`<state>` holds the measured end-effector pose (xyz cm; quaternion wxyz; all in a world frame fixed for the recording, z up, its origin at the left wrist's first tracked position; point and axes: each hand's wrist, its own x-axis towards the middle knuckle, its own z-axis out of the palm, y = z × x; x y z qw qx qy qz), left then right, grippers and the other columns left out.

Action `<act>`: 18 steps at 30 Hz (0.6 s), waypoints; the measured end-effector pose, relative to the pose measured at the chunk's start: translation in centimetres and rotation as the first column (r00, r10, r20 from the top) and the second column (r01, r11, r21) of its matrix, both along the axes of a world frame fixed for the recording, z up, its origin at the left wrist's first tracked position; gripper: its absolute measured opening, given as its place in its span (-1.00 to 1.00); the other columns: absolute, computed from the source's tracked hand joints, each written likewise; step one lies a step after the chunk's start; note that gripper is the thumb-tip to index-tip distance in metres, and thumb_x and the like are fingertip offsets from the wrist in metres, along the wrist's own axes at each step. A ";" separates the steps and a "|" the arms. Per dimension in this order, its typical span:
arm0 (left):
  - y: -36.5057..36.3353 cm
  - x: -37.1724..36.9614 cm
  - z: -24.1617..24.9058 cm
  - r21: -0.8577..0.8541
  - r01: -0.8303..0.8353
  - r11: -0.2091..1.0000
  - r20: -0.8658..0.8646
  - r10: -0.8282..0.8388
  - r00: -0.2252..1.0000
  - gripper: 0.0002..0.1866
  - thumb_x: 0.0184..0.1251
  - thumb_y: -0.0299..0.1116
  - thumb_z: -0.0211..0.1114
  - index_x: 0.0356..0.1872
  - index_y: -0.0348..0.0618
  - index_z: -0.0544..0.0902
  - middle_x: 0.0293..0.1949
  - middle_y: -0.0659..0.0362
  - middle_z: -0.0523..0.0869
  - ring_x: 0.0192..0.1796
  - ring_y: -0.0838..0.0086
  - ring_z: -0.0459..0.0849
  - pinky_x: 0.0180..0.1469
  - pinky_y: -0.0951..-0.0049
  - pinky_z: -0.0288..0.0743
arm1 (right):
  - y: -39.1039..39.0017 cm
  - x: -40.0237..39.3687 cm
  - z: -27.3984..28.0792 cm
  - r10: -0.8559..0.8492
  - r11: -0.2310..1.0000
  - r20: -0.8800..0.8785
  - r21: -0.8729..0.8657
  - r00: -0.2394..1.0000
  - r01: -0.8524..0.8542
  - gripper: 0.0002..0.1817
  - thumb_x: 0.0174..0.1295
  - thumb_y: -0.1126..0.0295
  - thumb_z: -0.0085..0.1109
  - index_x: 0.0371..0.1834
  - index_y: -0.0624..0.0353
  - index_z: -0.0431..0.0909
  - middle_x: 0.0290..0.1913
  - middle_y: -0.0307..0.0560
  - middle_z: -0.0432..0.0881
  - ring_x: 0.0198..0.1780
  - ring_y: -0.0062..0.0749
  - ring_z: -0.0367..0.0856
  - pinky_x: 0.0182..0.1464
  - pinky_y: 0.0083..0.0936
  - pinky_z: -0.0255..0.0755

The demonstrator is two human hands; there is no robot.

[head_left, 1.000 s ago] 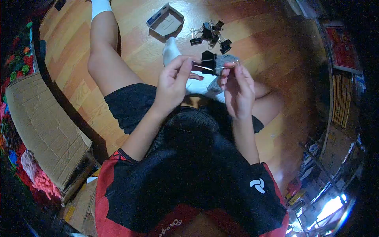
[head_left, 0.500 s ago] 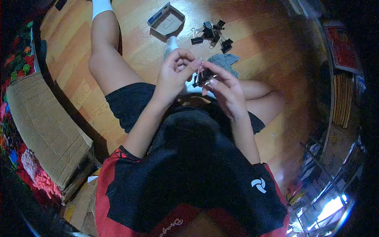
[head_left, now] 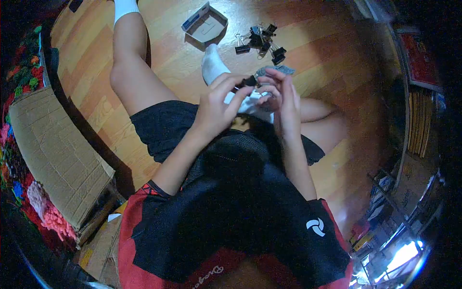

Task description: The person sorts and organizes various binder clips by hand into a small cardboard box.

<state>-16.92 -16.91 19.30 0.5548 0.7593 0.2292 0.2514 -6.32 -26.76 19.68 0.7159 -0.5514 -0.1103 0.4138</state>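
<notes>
My left hand (head_left: pixel 221 98) holds a black binder clip (head_left: pixel 248 82) between thumb and fingers. Close on its right, my right hand (head_left: pixel 282 98) is raised with its fingers apart and curved toward the clip; nothing clear is in it. Beyond my hands, a pile of black binder clips (head_left: pixel 260 42) with metal handles lies on the wooden floor. A small open box (head_left: pixel 208 28) stands to the left of the pile.
A white sock (head_left: pixel 214 67) is on my foot just beyond my left hand. Grey cloth (head_left: pixel 284 70) shows behind my right hand. A large cardboard box (head_left: pixel 57 154) stands at the left, and a shelf with brown folders (head_left: pixel 419 124) at the right.
The clip, earlier between both hands, is now in my left hand and turned differently. My right hand has come off it, its fingers more upright and spread.
</notes>
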 end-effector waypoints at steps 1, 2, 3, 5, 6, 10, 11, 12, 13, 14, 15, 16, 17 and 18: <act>-0.3 0.0 0.3 0.117 0.018 0.993 0.015 -0.020 1.000 -0.79 0.01 -0.45 0.22 -0.31 -0.34 0.51 -0.38 0.01 0.56 -0.29 0.26 0.57 -0.25 0.43 0.43 | 0.3 -0.1 0.1 -0.059 0.994 0.027 -0.085 0.998 0.061 -0.51 0.23 0.07 -0.24 -0.18 0.38 0.36 -0.31 -0.02 0.48 -0.42 -0.57 0.47 -0.44 -0.69 0.42; -0.7 0.1 0.4 0.118 0.019 0.993 0.014 -0.021 1.000 -0.79 0.01 -0.45 0.22 -0.31 -0.34 0.51 -0.38 0.01 0.56 -0.29 0.26 0.57 -0.25 0.43 0.43 | 0.6 -0.1 0.2 -0.116 0.978 0.058 -0.167 0.992 0.124 -0.39 0.23 -0.06 -0.36 -0.28 0.38 0.40 -0.38 -0.05 0.49 -0.49 -0.59 0.44 -0.49 -0.71 0.39; -1.2 0.3 0.3 0.117 0.037 0.992 0.025 -0.040 0.999 -0.79 0.01 -0.48 0.21 -0.31 -0.35 0.52 -0.37 0.02 0.56 -0.30 0.29 0.56 -0.24 0.47 0.41 | 0.6 0.0 0.0 -0.117 0.978 0.058 -0.166 0.991 0.125 -0.39 0.23 -0.06 -0.36 -0.28 0.38 0.40 -0.38 -0.05 0.49 -0.49 -0.59 0.44 -0.49 -0.71 0.39; -1.6 0.6 0.6 0.092 0.053 0.994 0.027 -0.056 0.998 -0.80 0.00 -0.50 0.22 -0.31 -0.35 0.53 -0.37 0.03 0.57 -0.33 0.33 0.57 -0.25 0.47 0.42 | 0.6 0.3 -0.3 -0.088 0.967 0.161 -0.225 0.983 0.123 -0.28 0.19 -0.18 -0.49 -0.51 0.33 0.44 -0.56 -0.14 0.47 -0.60 -0.62 0.39 -0.56 -0.74 0.28; -1.7 0.6 0.7 0.092 0.054 0.994 0.028 -0.057 0.998 -0.80 0.00 -0.50 0.22 -0.31 -0.35 0.53 -0.37 0.03 0.57 -0.33 0.33 0.57 -0.25 0.47 0.42 | 0.7 0.3 -0.3 -0.089 0.966 0.162 -0.225 0.983 0.124 -0.28 0.19 -0.18 -0.49 -0.51 0.33 0.44 -0.56 -0.14 0.47 -0.60 -0.62 0.39 -0.56 -0.74 0.28; -2.1 0.7 0.9 0.127 0.047 0.991 0.036 -0.052 0.998 -0.79 -0.01 -0.50 0.22 -0.30 -0.35 0.53 -0.36 0.01 0.57 -0.32 0.32 0.58 -0.26 0.47 0.43 | 0.7 0.4 -0.2 -0.108 0.953 0.192 -0.261 0.975 0.157 -0.18 0.13 -0.27 -0.65 -0.73 0.25 0.39 -0.73 -0.21 0.38 -0.70 -0.64 0.28 -0.62 -0.76 0.13; -2.1 0.6 1.0 0.154 0.066 0.986 0.047 -0.074 0.996 -0.79 -0.02 -0.50 0.23 -0.30 -0.34 0.53 -0.36 0.00 0.57 -0.32 0.32 0.59 -0.26 0.48 0.44 | 0.5 0.5 -0.3 -0.090 0.949 0.226 -0.275 0.970 0.152 -0.16 0.12 -0.29 -0.69 -0.76 0.25 0.38 -0.76 -0.22 0.36 -0.71 -0.64 0.25 -0.64 -0.75 0.09; -2.2 0.7 1.0 0.153 0.066 0.986 0.046 -0.074 0.996 -0.79 -0.02 -0.50 0.23 -0.30 -0.34 0.53 -0.36 0.00 0.57 -0.32 0.32 0.59 -0.26 0.48 0.44 | 0.3 0.7 -0.1 -0.090 0.949 0.226 -0.276 0.970 0.153 -0.16 0.12 -0.29 -0.69 -0.76 0.25 0.38 -0.76 -0.22 0.36 -0.71 -0.64 0.25 -0.64 -0.75 0.09; -2.3 0.8 1.0 0.138 0.083 0.987 0.064 -0.092 0.994 -0.77 -0.03 -0.50 0.24 -0.29 -0.34 0.53 -0.36 0.01 0.58 -0.32 0.31 0.59 -0.26 0.48 0.44 | 0.0 0.9 0.2 -0.044 0.935 0.279 -0.327 0.959 0.137 -0.14 0.06 -0.34 -0.73 -0.81 0.20 0.35 -0.76 -0.24 0.36 -0.68 -0.62 0.25 -0.61 -0.73 0.07; -2.4 0.8 1.0 0.122 0.100 0.987 0.082 -0.111 0.990 -0.75 -0.04 -0.49 0.25 -0.28 -0.33 0.53 -0.36 0.01 0.58 -0.32 0.31 0.59 -0.26 0.49 0.44 | -0.1 0.9 0.5 0.005 0.917 0.329 -0.377 0.944 0.126 -0.13 0.01 -0.39 -0.77 -0.85 0.16 0.32 -0.76 -0.27 0.35 -0.66 -0.60 0.25 -0.58 -0.70 0.04; -2.5 0.8 1.0 0.121 0.102 0.987 0.083 -0.112 0.990 -0.75 -0.04 -0.49 0.25 -0.28 -0.33 0.53 -0.36 0.01 0.58 -0.32 0.31 0.59 -0.26 0.49 0.44 | -0.1 0.9 0.5 0.004 0.917 0.329 -0.378 0.944 0.128 -0.13 0.01 -0.39 -0.77 -0.85 0.16 0.32 -0.76 -0.27 0.35 -0.66 -0.60 0.25 -0.58 -0.70 0.04; -2.5 0.8 1.1 0.125 0.113 0.986 0.083 -0.124 0.989 -0.74 -0.05 -0.49 0.26 -0.27 -0.33 0.52 -0.36 0.01 0.58 -0.32 0.32 0.60 -0.26 0.48 0.44 | -0.1 0.9 0.6 -0.014 0.914 0.359 -0.374 0.933 0.157 -0.13 0.01 -0.39 -0.78 -0.86 0.16 0.30 -0.79 -0.26 0.34 -0.68 -0.60 0.24 -0.60 -0.71 0.04; -2.5 0.8 1.2 0.128 0.123 0.984 0.084 -0.135 0.987 -0.73 -0.06 -0.48 0.28 -0.27 -0.33 0.52 -0.36 0.01 0.58 -0.33 0.32 0.60 -0.27 0.48 0.45 | -0.1 0.9 0.6 -0.031 0.911 0.388 -0.369 0.921 0.186 -0.13 0.01 -0.39 -0.79 -0.88 0.16 0.28 -0.81 -0.26 0.33 -0.70 -0.59 0.23 -0.61 -0.71 0.04; -2.5 0.8 1.4 0.127 0.123 0.984 0.086 -0.135 0.987 -0.73 -0.06 -0.48 0.28 -0.27 -0.33 0.52 -0.36 0.01 0.58 -0.33 0.32 0.60 -0.27 0.48 0.45 | -0.2 1.0 0.5 -0.030 0.910 0.390 -0.370 0.920 0.187 -0.13 0.01 -0.39 -0.79 -0.88 0.16 0.28 -0.81 -0.26 0.33 -0.70 -0.59 0.23 -0.61 -0.71 0.04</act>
